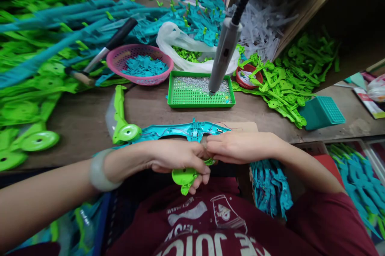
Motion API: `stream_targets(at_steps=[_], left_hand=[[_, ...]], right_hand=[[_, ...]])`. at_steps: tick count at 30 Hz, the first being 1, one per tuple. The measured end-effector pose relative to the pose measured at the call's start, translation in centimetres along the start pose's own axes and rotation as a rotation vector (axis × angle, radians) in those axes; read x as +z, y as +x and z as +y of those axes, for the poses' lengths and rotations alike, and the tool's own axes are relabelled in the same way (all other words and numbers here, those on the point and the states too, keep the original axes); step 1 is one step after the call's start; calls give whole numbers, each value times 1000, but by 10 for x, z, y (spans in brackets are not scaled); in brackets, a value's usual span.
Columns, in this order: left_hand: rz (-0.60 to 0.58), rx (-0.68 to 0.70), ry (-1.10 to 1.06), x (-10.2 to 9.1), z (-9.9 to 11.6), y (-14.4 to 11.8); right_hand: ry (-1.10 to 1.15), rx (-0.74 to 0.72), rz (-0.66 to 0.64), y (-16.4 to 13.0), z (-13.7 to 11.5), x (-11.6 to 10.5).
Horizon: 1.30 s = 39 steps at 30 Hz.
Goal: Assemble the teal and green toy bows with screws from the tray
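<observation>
At the lower centre of the frame, a green plastic part (185, 175) sat under the left hand (177, 159), whose fingers (200, 169) were curled tightly around it, so that only its lower lobe showed below the knuckles and a small green tip poked out to the right of the fingertips. The right hand (240, 147) met the left from the right side, its fingers drawn narrow and pinched together at that green tip; what lay between the fingertips was too small to tell. Just above both hands, touching the knuckles, lay a long teal frame (180, 131) with thin wires running along it, stretched across the wooden table (87, 119) and ending on the left in a green wheel piece (128, 131). A pale bangle (98, 171) circled the left wrist.

Further up, at the centre, a green tray (174, 97) held a bed of small silvery screws, and a grey powered screwdriver (222, 53) hung on a black cable with its tip over that tray. To the left of the tray stood a pink basket (120, 57) of teal pieces, with a dark-handled tool (117, 39) lying beside it. Behind the tray lay a white plastic bag (171, 37) of small green bits, and to its right a small red bowl (240, 81). Heaps of green parts (288, 75) filled the right of the table, and more green and teal parts crowded the upper left.
</observation>
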<state>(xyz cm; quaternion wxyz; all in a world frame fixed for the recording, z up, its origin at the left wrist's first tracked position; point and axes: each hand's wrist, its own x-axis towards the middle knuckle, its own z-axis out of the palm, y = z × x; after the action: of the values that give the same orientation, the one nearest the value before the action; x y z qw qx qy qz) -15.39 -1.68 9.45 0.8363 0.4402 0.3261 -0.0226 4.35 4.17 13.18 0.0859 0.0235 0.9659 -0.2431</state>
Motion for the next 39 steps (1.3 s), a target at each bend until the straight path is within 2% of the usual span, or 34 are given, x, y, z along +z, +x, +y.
stream_targets(at_steps=[3,7,12,16,22,25,27,28,31,33,35,36,38,39], left_hand=[[38,-47,-27,1,-1,3],[42,-54,-87,3,-4,5],[25,13,-98,4,-7,9],[112,116,-1,9,-9,13],[429,290,104,18,-18,22],[758,369,484,15,-24,29],[998,369,776,10,-25,32],[1082,363,893,8,-24,32],[1221,372,1074,3,-15,28],[1287,344,1139,4,-9,22],[1321,205,1210,7,-5,13],[1294,100,1235,9,-5,8],[1158,-58,1235,12,-8,-2],[1079,-76,1209,12,-10,-7]], right_hand=[[-1,-36,13,4,-4,0],[-112,-2,-24,6,-12,2],[-124,10,-32,3,-13,8],[-135,17,22,-8,-8,10],[-35,232,442,-36,2,16],[-123,273,507,-37,1,25],[-285,317,526,-32,-5,29],[-376,328,529,-29,-9,29],[-562,331,535,-22,-15,26],[-530,375,568,-18,-12,23],[-446,436,575,-15,-4,19],[-419,454,550,-13,1,17],[-405,458,442,-8,7,13],[-402,447,380,-5,8,12]])
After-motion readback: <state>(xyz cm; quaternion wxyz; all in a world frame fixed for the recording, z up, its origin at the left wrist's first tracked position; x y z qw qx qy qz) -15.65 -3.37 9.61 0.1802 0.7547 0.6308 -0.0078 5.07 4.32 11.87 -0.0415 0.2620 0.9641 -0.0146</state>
